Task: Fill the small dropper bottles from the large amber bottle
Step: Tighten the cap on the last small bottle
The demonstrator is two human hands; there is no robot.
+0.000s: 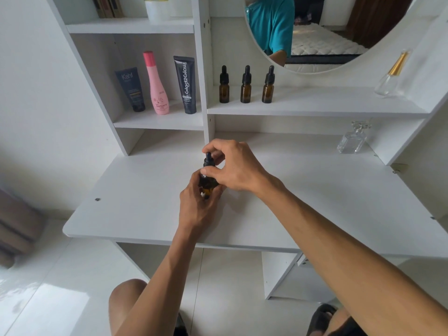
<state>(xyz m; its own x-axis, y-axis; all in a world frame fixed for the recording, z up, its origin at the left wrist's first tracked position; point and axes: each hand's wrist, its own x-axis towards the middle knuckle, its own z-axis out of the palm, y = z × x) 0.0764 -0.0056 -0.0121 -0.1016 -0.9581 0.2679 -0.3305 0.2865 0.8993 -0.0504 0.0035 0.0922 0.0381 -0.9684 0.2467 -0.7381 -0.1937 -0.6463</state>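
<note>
White dressing bench (315,202) with white shelves above and a round mirror (327,32) at the back right; pale tiled floor below.

Near the middle of the bench, a little toward the back edge — the large amber bottle (208,187), upright, with a black dropper cap (208,160) on top. Held from below by the left hand (197,204), fingers curled around the glass body: a grasping grip. Right hand (238,167) over the top from the right side, fingertips pinching the black cap — also a grasping grip, on the cap. Cap seated on the neck or already loose: cannot tell, because hidden by the fingers.

On the shelf under the mirror, well apart from the hands, three small dropper bottles (246,84) in a row, upright, amber with black caps on, near the left end of that shelf. At the right end of the same shelf, a clear perfume bottle with gold top (392,76), leaning.

In the left compartment, side by side: dark tube marked Kahf (131,89), pink bottle (156,84), black tube marked Glad2Glow (186,84).

At the back right corner of the bench, a square clear glass bottle (352,139) with a crystal stopper.
</note>
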